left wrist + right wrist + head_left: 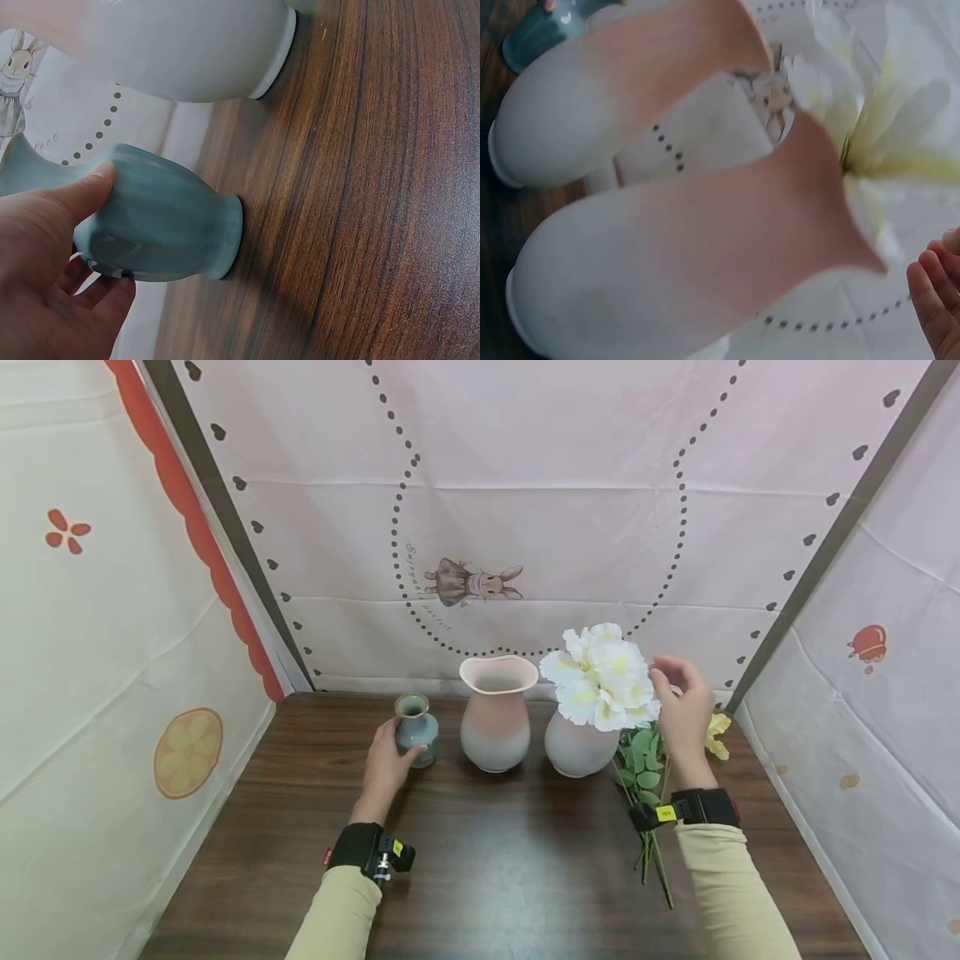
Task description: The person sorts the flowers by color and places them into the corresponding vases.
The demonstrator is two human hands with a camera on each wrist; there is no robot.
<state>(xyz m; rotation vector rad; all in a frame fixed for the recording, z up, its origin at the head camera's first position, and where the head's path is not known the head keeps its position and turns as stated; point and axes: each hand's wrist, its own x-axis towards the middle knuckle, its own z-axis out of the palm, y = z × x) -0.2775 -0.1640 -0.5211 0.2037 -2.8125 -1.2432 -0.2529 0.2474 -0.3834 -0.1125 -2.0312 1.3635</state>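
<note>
1. I see the left hand (384,768) curled round the small teal vase (416,729), thumb on its belly, at the table's (480,860) 10 o'clock.
2. The right hand (686,714), fingers loosely spread, touches the white flowers (603,677) in the right vase (577,747), flowers at its 9 o'clock.

Pale yellow long sleeves; black wrist straps carrying small cameras, yellow stickers, red tab on left.

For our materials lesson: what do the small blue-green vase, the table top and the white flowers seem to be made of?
Small blue-green vase: likely glazed ceramic, with a smooth soft sheen and a thick foot rim.
Table top: dark wood or wood-look laminate, with a streaked grain and low gloss.
White flowers: probably artificial fabric, with stiff matte petals.
</note>
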